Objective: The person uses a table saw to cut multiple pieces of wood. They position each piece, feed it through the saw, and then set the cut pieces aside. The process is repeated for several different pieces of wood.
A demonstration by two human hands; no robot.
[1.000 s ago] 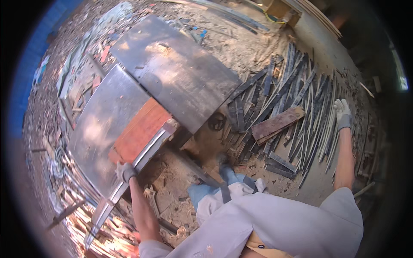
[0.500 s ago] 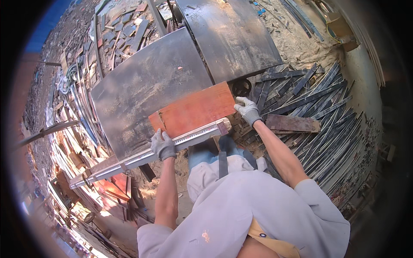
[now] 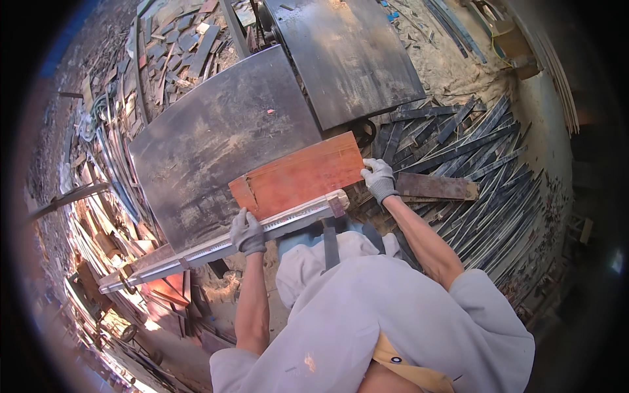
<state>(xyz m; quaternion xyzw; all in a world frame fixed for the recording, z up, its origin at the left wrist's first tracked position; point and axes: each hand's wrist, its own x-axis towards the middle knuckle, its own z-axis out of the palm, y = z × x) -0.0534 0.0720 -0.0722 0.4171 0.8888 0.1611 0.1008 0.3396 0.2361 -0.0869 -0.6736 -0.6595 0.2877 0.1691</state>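
Observation:
A reddish-orange wooden board [image 3: 301, 173] lies at a slant over the near edge of a dark, dusty metal table [image 3: 203, 124]. My left hand [image 3: 247, 233], in a grey glove, grips the board's near left corner, fingers pressed on its edge. At the right end, my gloved right hand [image 3: 378, 179] holds the board's short edge with fingers and thumb. A pale metal rail with a ruled scale [image 3: 219, 246] runs along the table's near side, just below the board. The undersides of both hands' grips are hidden.
A second metal tabletop [image 3: 347, 62] adjoins beyond a narrow gap. Below it sits a dark round wheel [image 3: 364, 133]. Long dark strips [image 3: 472, 157] pile up on the right, with a reddish-brown plank [image 3: 438, 187] on them. Scrap wood [image 3: 180, 49] litters the far left.
The board has slid slightly to the right relative to the table, both hands moving along with it. The whole view has shifted a little.

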